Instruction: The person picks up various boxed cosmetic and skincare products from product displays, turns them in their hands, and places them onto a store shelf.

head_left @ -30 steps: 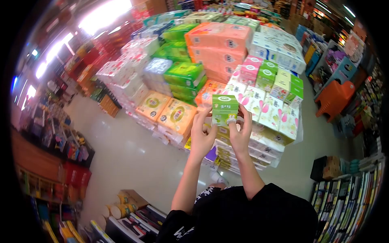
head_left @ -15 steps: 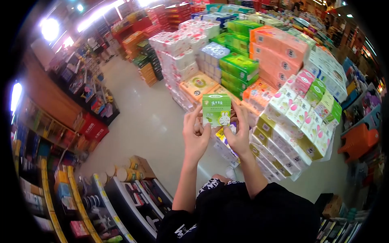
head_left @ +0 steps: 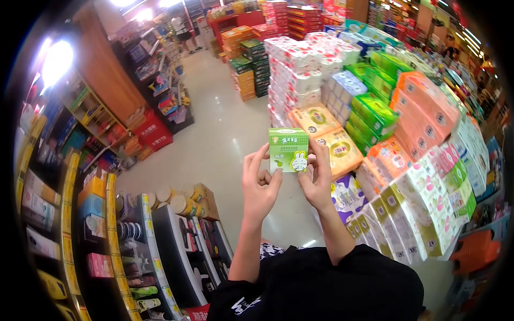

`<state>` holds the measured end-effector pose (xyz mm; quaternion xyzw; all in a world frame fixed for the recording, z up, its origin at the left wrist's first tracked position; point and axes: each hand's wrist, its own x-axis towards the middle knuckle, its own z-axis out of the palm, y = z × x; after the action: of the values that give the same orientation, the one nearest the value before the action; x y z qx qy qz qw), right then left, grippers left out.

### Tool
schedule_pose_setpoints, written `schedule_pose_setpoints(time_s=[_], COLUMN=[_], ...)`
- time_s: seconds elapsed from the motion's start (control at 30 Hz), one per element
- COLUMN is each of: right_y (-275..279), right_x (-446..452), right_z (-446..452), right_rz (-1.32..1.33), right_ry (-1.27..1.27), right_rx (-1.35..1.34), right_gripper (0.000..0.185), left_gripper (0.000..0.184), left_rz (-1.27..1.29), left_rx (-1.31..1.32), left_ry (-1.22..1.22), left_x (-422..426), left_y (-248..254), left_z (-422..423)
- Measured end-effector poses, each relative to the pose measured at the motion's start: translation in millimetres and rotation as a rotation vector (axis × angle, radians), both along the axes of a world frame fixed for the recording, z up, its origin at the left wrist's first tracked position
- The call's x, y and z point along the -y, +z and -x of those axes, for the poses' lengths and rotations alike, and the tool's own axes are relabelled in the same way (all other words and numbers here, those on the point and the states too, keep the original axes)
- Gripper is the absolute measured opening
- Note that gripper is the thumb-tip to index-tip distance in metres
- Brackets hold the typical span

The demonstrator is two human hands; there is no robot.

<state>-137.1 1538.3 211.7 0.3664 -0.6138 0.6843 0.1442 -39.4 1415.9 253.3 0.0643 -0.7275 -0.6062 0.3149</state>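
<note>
A small green box [head_left: 288, 148] with a white cartoon rabbit and printed characters on its front is held up before me. My left hand [head_left: 259, 182] pinches its left edge, the thumb near the lower corner. On the opposite edge, my right hand [head_left: 317, 179] grips it between thumb and fingers. The box is upright, its front and a strip of its top facing me. What lies behind it is partly hidden. Both forearms stretch forward from black sleeves.
Stacked tissue packs [head_left: 375, 115] in green, orange and white rise on the right. Shelves of goods [head_left: 144, 257] stand at lower left, with jars [head_left: 184, 200] beyond. A shiny floor aisle [head_left: 214, 128] runs ahead toward a red box [head_left: 152, 131] and a distant person [head_left: 179, 29].
The view has turned left, so the tissue stacks sit farther right and more shelving shows at lower left. Both hands still hold the green box in nearly the same pose.
</note>
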Motion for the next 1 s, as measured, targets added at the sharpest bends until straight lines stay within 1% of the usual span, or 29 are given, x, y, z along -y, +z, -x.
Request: schedule_pose_setpoints(time_s=[0.13, 0.23, 0.27, 0.37, 0.43, 0.57, 0.77, 0.87, 1.0], right_y=[11.2, 16.7, 18.7, 27.1, 27.7, 26.9, 24.9, 22.0, 24.9], right_x=[48.9, 97.0, 113.4, 156.7, 187.4, 246.7, 318.8, 342.2, 370.3], right_z=[-5.8, -8.9, -14.1, -25.6, -32.4, -57.9, -97.2, -111.4, -125.9], right_rz=[-0.031, 0.058, 0.067, 0.051, 0.041, 0.059, 0.069, 0.055, 0.051], right_ry=[0.079, 0.173, 0.202, 0.289, 0.341, 0.518, 0.678, 0.736, 0.851], right_rx=[0.067, 0.004, 0.023, -0.031, -0.039, 0.007, -0.041, -0.047, -0.020], right_gripper=[0.081, 0.080, 0.080, 0.081, 0.081, 0.083, 0.085, 0.085, 0.084], left_gripper=[0.060, 0.060, 0.060, 0.060, 0.061, 0.064, 0.065, 0.069, 0.071], left_rz=[0.021, 0.047, 0.058, 0.046, 0.075, 0.115, 0.171, 0.220, 0.222], left_rx=[-0.012, -0.023, -0.030, -0.050, -0.038, -0.047, -0.005, -0.024, 0.058], left_ry=[0.070, 0.133, 0.146, 0.270, 0.312, 0.439, 0.651, 0.708, 0.814], left_x=[45.3, 82.0, 94.5, 127.8, 152.0, 190.5, 233.4, 248.1, 257.3], left_y=[6.1, 11.7, 13.8, 23.8, 23.0, 25.5, 25.4, 17.5, 22.9], left_z=[-9.7, -28.6, -35.9, -55.2, -70.7, -107.5, -155.9, -172.5, -191.1])
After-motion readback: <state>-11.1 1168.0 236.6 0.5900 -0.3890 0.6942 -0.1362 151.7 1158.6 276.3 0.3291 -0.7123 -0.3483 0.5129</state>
